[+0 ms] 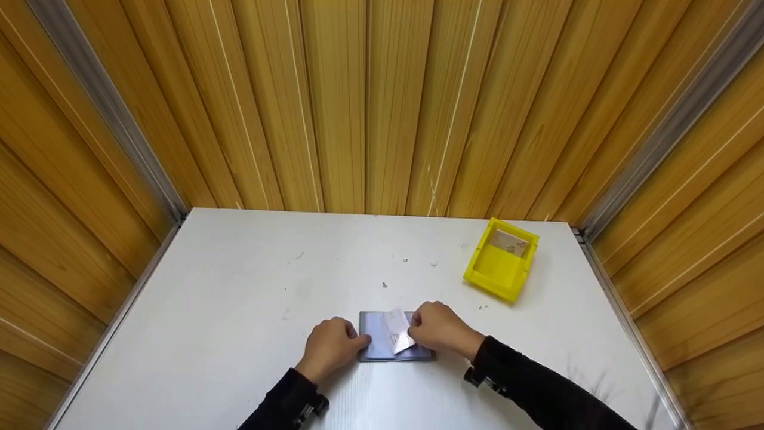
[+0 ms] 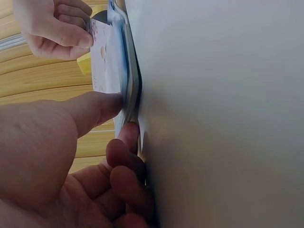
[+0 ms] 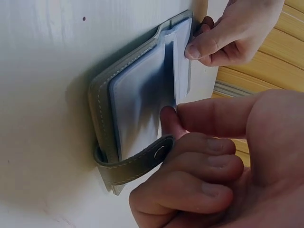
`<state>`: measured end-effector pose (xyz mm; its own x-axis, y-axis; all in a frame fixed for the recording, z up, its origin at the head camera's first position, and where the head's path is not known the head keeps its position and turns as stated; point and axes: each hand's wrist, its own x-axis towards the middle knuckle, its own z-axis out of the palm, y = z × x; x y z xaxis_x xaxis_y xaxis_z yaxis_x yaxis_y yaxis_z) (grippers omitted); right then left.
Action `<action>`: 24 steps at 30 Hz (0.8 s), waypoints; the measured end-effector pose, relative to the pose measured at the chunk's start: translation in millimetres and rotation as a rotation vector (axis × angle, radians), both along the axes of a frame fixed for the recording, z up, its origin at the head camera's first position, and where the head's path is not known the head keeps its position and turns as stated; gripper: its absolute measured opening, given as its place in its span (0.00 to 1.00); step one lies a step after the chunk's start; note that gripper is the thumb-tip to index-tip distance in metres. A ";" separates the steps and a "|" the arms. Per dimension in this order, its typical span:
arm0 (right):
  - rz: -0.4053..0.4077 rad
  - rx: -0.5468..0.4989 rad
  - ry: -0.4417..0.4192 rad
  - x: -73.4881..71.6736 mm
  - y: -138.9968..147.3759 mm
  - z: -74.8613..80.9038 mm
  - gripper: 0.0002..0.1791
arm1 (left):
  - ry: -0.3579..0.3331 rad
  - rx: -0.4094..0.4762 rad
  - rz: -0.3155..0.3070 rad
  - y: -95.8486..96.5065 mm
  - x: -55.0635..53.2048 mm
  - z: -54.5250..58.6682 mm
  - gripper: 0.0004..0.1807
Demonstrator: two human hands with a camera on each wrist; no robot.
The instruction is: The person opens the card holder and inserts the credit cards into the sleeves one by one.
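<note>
A card holder (image 1: 372,324) with a grey-green stitched cover and clear plastic sleeves (image 3: 137,99) lies open on the white table. Its snap strap (image 3: 133,167) curls up beside the right fingers. My left hand (image 1: 332,347) grips the holder's left edge, the thumb on top of the sleeves and the fingers at the side. With thumb and forefinger, my right hand (image 1: 440,327) pinches a pale printed card (image 1: 396,330), tilted up above the sleeves. In the right wrist view the card is seen nearly edge-on; whether its lower edge sits inside a sleeve I cannot tell.
A yellow plastic bin (image 1: 496,272) stands at the back right of the table, with a printed card (image 1: 508,243) inside it. Wood-patterned panels (image 1: 382,107) enclose the table (image 1: 239,286) at the back and both sides.
</note>
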<state>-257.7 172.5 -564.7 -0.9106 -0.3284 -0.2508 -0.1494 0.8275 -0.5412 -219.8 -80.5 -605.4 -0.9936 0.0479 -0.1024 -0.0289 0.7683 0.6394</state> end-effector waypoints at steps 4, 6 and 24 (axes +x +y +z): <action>-0.003 0.008 0.006 0.9 -2.2 3.7 0.12 | 0.011 0.001 -0.002 -0.3 0.2 0.5 0.20; 0.000 0.010 0.006 1.6 -3.5 4.7 0.12 | 0.014 0.000 -0.001 -0.4 0.0 0.5 0.20; -0.005 -0.031 0.023 7.9 -14.1 -1.7 0.11 | 0.015 0.009 -0.020 -0.4 1.0 -0.6 0.21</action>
<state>-249.8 158.4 -566.4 -0.9177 -0.3310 -0.2197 -0.1577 0.8112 -0.5631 -218.8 -80.9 -606.1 -0.9939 0.0686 -0.0865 -0.0036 0.7627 0.6468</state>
